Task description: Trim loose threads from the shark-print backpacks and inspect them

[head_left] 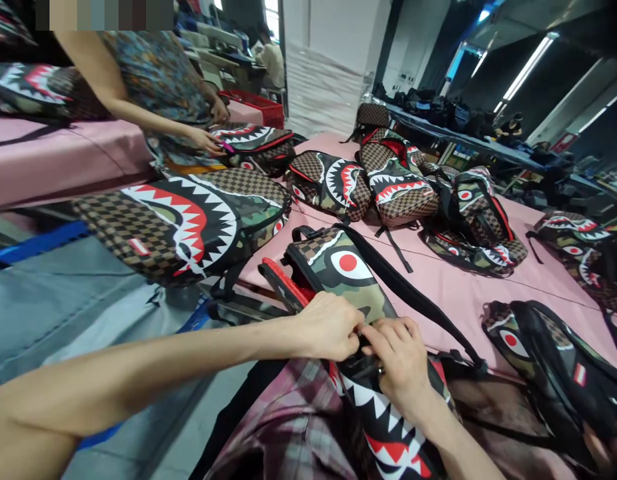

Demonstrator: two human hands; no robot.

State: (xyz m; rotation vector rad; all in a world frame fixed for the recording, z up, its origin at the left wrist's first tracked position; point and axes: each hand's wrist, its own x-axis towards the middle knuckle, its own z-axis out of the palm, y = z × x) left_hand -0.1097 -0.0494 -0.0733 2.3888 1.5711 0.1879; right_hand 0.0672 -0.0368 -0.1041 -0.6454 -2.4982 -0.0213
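A backpack (348, 267) with a camouflage side, a red-and-white eye and a shark-mouth print lies tilted at the table's near edge, against my lap. My left hand (331, 327) is closed on a dark edge of it, fingertips pinched. Right beside it, my right hand (401, 357) grips the same edge with bent fingers, and a ring shows on it. The two hands almost touch; the exact bit between the fingertips is too small to make out. Red lining shows at the bag's opening on the left. A black shoulder strap (413, 287) trails off to the right.
Another shark-print backpack (188, 220) lies at the left. More backpacks (401, 183) are heaped across the pink table (308, 233), and one (553, 360) lies to the right. Across the table, a person's hand (205, 140) touches a bag. A red crate (258, 110) stands behind.
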